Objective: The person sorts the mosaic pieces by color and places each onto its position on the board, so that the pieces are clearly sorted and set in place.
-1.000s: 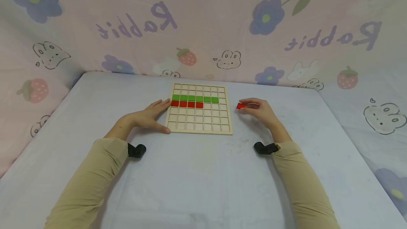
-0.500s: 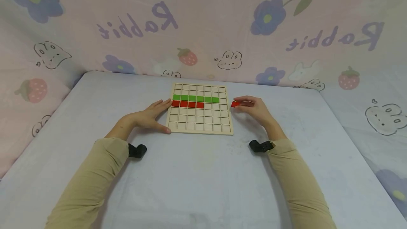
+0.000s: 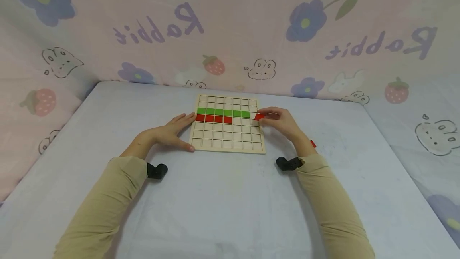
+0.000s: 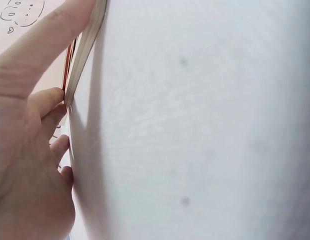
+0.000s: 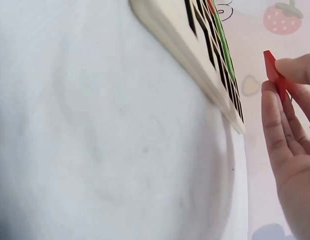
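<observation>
A square wooden grid board lies on the white table, with a row of green tiles across it. Just below runs a shorter row of red tiles, starting at the left side. My left hand rests at the board's left edge, fingers and thumb spread and touching the frame. Between thumb and fingers my right hand pinches a red tile, held over the board's right edge. The right wrist view has this tile raised off the surface.
Another red tile lies on the table, partly behind the right wrist. Black wrist devices sit on both forearms. A printed cloth with rabbits and flowers hangs behind the table.
My right hand has moved left with its red tile, from beside the board to over its right edge. A loose red tile has come into sight by the right wrist. The left hand stays put.
</observation>
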Demonstrator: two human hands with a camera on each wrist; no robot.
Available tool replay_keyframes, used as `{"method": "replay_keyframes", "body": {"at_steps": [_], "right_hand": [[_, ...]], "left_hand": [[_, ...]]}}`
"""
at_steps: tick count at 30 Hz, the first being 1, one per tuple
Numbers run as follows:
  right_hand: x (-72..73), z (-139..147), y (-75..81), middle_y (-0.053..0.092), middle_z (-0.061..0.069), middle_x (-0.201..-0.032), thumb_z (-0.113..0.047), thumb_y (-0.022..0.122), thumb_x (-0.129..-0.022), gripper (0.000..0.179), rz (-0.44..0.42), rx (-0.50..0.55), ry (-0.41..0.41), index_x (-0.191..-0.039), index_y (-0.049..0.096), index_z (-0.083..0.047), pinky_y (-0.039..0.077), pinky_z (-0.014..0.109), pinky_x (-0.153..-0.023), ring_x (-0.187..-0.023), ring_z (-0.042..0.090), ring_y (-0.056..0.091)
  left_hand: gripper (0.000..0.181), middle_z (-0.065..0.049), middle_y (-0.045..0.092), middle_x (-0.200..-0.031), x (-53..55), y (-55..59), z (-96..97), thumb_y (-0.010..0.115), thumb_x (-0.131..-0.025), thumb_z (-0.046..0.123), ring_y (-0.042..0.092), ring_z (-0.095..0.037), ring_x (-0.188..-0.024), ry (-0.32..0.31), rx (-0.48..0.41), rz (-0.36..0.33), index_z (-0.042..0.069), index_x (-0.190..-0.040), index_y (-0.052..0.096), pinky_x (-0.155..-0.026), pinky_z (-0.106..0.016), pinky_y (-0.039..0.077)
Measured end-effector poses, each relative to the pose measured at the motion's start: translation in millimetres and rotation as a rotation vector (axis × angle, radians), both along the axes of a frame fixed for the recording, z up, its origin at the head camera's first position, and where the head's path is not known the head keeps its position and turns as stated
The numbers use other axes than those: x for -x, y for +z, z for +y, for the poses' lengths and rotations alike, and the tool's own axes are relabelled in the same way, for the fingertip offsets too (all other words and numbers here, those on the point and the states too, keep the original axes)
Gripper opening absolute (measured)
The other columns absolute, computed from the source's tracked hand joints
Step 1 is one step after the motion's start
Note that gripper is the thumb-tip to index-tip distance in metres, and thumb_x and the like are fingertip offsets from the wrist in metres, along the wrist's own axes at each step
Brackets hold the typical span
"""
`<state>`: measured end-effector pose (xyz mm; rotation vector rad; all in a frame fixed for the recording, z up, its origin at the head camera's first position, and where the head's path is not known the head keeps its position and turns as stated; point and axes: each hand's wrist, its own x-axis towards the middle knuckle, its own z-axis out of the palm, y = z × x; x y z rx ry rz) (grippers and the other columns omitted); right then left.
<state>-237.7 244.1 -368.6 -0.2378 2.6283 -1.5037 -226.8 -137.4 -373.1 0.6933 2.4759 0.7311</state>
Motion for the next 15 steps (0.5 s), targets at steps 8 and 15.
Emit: {"method": "replay_keyframes", "body": {"at_steps": [8,15], "right_hand": [[4.0,-14,0.2,0.063,0.012,-0.126,-0.017,0.072,-0.085,0.040,-0.036,-0.003,0.014,-0.123,0.064,-0.009,0.042,0.041,-0.103,-0.112,0.025,0.060],[5.2,-26,3.0,0.061,0.018,-0.127,-0.011,0.070,-0.086,0.041,-0.034,0.029,0.057,-0.125,0.062,-0.003,0.038,0.044,-0.108,-0.114,0.031,0.059]], "left_hand": [[0.114,-0.005,-0.003,-0.163,0.2,-0.7,-0.2,0.078,-0.075,0.049,-0.013,-0.033,-0.148,-0.006,0.000,0.009,0.013,-0.156,0.006,-0.115,-0.062,-0.002],[0.114,-0.004,-0.003,-0.163,0.8,-2.2,-1.1,0.078,-0.074,0.049,-0.013,-0.032,-0.148,-0.004,0.001,0.013,0.013,-0.156,0.007,-0.116,-0.061,-0.002]]}}
